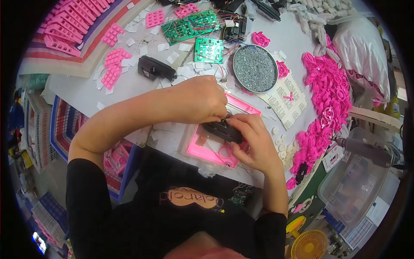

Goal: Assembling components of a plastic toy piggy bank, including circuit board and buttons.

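A pink plastic housing (196, 149) lies on the table in front of me, with a pink ring and thin wires inside it. Over it is an oblong black plastic part (223, 131), gripped at its right end by the thumb and fingers of my right hand (258, 144). My left hand (202, 101) is closed, its fingertips pinched at the upper edge of the black part. Whatever sits between those left fingertips is hidden. Part of the housing is covered by my hands.
A round tray of small metal screws (255, 69) stands beyond my right hand. Green circuit boards (208, 50), a black module (156, 68), and pink keypads (113, 34) lie at the back. Pink plastic parts (330, 86) are heaped along the right; a blue crate (64, 129) stands left.
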Tool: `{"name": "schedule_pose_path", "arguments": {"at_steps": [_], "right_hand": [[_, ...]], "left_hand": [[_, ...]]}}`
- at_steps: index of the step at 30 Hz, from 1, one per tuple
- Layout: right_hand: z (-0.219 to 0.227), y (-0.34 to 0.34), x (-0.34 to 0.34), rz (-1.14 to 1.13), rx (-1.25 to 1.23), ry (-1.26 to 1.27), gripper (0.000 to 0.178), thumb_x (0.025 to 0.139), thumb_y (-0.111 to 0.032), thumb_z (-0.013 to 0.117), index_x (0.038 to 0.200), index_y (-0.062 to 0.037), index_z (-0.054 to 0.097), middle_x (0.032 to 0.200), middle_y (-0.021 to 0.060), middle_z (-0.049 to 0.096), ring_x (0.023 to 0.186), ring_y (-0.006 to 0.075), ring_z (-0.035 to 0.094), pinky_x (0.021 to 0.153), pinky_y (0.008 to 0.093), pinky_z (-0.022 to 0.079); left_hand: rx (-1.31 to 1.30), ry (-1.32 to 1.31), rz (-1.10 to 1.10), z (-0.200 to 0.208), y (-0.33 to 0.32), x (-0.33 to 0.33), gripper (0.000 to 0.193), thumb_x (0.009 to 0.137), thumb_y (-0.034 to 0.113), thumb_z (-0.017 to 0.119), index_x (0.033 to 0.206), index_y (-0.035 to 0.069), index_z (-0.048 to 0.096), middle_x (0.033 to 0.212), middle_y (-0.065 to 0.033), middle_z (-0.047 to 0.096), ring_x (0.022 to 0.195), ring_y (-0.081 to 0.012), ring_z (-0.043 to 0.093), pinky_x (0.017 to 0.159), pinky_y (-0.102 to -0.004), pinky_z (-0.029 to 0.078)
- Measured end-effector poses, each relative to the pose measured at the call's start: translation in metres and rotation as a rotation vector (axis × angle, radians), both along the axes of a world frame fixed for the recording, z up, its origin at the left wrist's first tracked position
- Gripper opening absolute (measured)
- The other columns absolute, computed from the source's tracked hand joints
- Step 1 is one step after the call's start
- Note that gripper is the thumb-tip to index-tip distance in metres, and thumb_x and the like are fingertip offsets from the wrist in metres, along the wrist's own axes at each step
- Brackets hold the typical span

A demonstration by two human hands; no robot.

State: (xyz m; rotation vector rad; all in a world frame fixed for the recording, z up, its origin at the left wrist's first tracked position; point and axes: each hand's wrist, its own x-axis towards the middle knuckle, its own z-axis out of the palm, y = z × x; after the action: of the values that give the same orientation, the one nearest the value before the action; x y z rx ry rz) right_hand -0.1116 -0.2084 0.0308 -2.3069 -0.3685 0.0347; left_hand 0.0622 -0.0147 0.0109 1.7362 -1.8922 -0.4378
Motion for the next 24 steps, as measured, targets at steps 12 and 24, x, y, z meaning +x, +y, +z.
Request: {"name": "schedule_pose_path", "arguments": {"at_steps": [12, 24], "right_hand": [[0.02, 0.003, 0.015, 0.124, -0.136, 0.091, 0.05, 0.07, -0.003, 0.072, 0.117, -0.0012, 0.055, 0.117, 0.0151, 0.057, 0.107, 0.0358, 0.054, 0.089, 0.0434, 0.051], [0.025, 0.021, -0.005, -0.007, -0.389, 0.038, 0.056, 0.07, -0.005, 0.073, 0.122, 0.0024, 0.055, 0.116, 0.0165, 0.057, 0.102, 0.0367, 0.054, 0.089, 0.0425, 0.05]], "left_hand": [[0.172, 0.342, 0.356, 0.002, 0.007, -0.027, 0.014, 0.084, 0.016, 0.068, 0.086, 0.003, 0.071, 0.077, -0.0141, 0.066, 0.075, -0.0334, 0.066, 0.07, -0.0443, 0.051], [0.301, 0.334, 0.262, -0.002, -0.024, -0.027, 0.015, 0.083, 0.016, 0.068, 0.086, 0.001, 0.072, 0.087, -0.0162, 0.07, 0.079, -0.034, 0.068, 0.072, -0.0443, 0.053]]}}
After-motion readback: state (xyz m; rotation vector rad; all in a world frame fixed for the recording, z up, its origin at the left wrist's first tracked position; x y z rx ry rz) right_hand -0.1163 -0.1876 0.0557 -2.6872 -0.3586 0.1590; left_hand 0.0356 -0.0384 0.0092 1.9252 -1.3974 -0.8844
